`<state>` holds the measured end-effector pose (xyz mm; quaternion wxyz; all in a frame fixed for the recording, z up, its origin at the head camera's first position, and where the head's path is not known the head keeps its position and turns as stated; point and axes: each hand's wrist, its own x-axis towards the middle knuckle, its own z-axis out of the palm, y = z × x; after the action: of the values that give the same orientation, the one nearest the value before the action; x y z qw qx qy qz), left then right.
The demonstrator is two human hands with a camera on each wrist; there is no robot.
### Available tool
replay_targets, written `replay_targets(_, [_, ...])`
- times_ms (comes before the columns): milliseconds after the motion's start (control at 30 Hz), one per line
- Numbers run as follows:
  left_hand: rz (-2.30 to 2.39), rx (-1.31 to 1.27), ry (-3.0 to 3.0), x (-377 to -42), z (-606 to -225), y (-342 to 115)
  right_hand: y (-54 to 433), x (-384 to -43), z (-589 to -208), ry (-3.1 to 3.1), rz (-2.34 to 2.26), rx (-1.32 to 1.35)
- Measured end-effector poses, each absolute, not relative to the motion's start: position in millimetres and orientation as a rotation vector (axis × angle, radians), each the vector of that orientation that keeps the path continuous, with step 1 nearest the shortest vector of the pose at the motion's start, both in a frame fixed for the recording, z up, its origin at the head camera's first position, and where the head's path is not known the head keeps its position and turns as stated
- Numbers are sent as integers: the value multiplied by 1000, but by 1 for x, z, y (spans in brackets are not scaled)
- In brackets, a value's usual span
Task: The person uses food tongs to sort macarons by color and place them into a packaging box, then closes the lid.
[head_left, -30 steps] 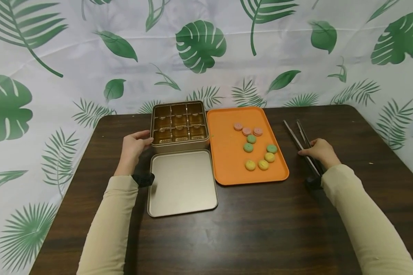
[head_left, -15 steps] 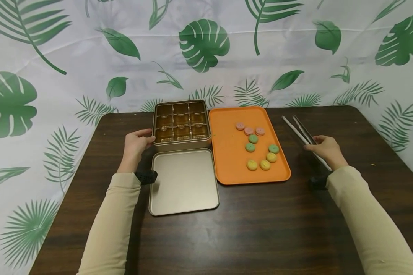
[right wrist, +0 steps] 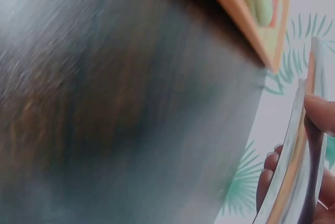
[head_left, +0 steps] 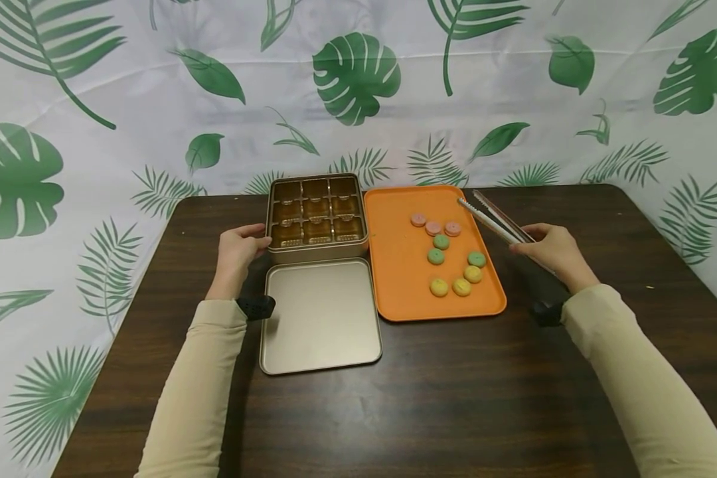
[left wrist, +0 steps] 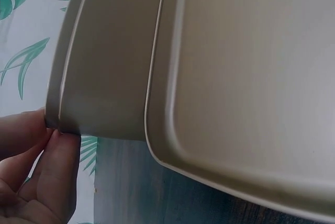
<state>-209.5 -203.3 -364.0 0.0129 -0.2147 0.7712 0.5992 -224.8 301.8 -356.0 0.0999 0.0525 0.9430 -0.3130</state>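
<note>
My left hand (head_left: pixel 234 257) rests its fingertips against the left side of a gold tin box (head_left: pixel 319 253), near the front corner. The box holds a brown divider insert with several square pockets. In the left wrist view, the thumb and fingers touch the box's corner (left wrist: pixel 104 77). My right hand (head_left: pixel 557 255) grips metal tongs (head_left: pixel 497 220), whose spread tips reach the far right edge of the orange tray (head_left: pixel 397 289). On this tray lie pink macarons (head_left: pixel 433 228), green macarons (head_left: pixel 435 256) and yellow macarons (head_left: pixel 439 287).
The flat gold lid (head_left: pixel 322 318) lies in front of the box, left of the tray. Everything stands on a dark wooden table (head_left: pixel 454 398). Behind the table hangs a white cloth (head_left: pixel 382 139) with green leaf prints.
The tongs have come up in my right hand and swung left, so their tips now reach the tray's far right edge. My left hand stays at the tin box.
</note>
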Motion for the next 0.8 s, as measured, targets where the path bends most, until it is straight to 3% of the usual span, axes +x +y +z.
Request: replay_targets(800, [1851,-657,2394,-210,-364,-205,312,-225,-358,2808,-685,-39])
